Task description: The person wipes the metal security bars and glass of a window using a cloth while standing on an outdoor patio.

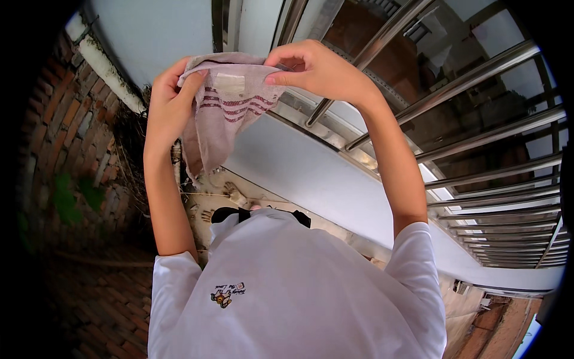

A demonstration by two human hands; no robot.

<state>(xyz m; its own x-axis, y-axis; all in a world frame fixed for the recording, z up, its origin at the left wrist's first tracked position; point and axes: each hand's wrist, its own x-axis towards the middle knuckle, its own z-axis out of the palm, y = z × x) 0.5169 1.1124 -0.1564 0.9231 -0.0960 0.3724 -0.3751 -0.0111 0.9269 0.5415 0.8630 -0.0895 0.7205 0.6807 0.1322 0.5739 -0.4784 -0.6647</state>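
Metal bars and, probably, dry twigs flank left hand and right hand, both pinching cloth.

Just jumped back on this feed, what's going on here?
A person's left hand and right hand pinch the upper edge of a pale mauve cloth with dark red stripes, holding it up so it hangs loosely below. Shiny, round metal bars run along the right; a reddish-brown brick wall stands on the left.
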